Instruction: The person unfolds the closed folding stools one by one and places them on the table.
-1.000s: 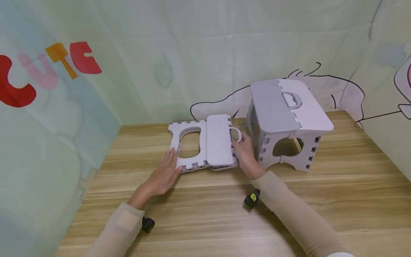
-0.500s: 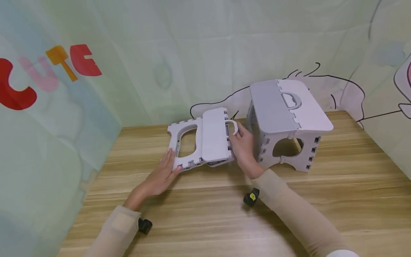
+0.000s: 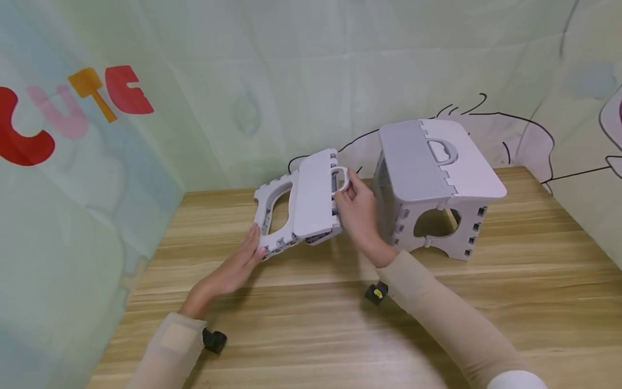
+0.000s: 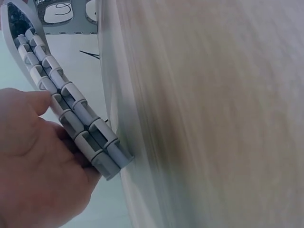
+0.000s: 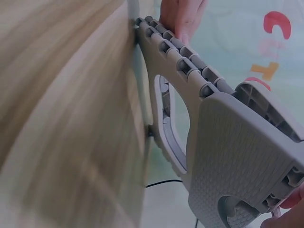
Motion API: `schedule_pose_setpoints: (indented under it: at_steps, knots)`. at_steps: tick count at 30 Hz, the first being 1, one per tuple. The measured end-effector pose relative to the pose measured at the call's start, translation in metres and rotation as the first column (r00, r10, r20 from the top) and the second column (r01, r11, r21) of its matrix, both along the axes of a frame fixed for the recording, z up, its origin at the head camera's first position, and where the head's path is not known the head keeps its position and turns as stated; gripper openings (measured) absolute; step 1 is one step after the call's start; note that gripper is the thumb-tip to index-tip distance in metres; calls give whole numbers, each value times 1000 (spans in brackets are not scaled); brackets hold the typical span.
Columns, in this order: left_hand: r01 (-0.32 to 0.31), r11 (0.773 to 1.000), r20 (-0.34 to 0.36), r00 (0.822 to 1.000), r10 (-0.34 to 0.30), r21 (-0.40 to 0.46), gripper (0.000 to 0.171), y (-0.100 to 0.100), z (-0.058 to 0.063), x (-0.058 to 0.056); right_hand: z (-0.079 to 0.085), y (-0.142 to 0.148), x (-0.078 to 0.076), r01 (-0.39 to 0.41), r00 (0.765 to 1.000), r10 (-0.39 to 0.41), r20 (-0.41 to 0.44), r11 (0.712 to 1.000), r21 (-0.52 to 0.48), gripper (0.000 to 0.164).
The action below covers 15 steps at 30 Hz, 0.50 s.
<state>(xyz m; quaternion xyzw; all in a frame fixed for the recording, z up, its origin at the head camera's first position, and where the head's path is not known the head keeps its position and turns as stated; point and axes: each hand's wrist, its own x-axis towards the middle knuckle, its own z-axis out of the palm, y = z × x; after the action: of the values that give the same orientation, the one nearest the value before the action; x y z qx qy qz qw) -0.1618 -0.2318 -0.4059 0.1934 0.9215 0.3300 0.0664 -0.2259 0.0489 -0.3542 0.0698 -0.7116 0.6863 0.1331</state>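
Observation:
A pale grey folding stool (image 3: 313,194), folded flat, tilts up from the wooden table in the head view. Its handle end is raised off the surface, while the leg end stays down at the left. My right hand (image 3: 359,216) pinches the loop handle (image 3: 346,178) between thumb and fingers. At the leg end, my left hand (image 3: 238,265) presses with fairly straight fingers. The left wrist view has the thumb beside the hinged side edge (image 4: 61,95), other fingers partly hidden behind it. Textured seat panel (image 5: 237,156) fills much of the right wrist view.
A second stool (image 3: 418,167), unfolded and upright, stands close to the right of my right hand. The table (image 3: 311,329) meets a printed cloth backdrop (image 3: 218,108) behind and at the left. Both wrists wear small black cameras (image 3: 214,341).
My right hand has lifted the handle end of the folded stool and shifted it leftward. The left hand has kept its place at the leg end, sliding slightly left. The unfolded stool has not moved.

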Motion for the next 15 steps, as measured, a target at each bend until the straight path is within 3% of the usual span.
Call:
schedule_pose_setpoints:
  at_steps: [5,15]
  knots:
    - [5,999,46,999,-7,46,61,-5,2,0,10,-5,0,-19,999,20,-38,999,26,62]
    - [19,990,121,992,-36,137,62,-15,5,-2,30,-18,4,-123,987,114,-115,990,-73,57]
